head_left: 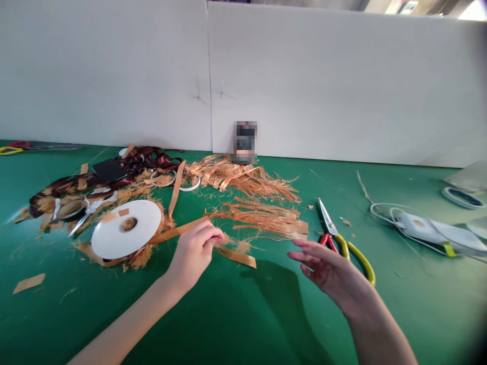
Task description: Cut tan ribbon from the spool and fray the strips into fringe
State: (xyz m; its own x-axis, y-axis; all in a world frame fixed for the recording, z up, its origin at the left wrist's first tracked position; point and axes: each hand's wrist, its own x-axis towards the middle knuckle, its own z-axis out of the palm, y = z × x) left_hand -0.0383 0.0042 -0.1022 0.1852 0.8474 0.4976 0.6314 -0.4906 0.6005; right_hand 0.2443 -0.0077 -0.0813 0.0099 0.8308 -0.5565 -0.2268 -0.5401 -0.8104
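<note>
My left hand (pixel 196 251) is closed in a pinch on an orange ribbon strip (pixel 236 256) that runs from a white spool (pixel 125 228) across the green table (pixel 236 314). My right hand (pixel 327 268) hovers open, fingers stretched toward the left, holding nothing. It is just in front of yellow-and-red-handled scissors (pixel 342 238) lying on the table. A pile of frayed orange ribbon strips (pixel 262 213) lies beyond both hands.
Dark brown ribbon and a black pad (pixel 110 170) sit at the back left, with silver scissors (pixel 85 210) near the spool. A white device with a cable (pixel 429 228) lies at right. White boards (pixel 304 76) wall the table's far edge.
</note>
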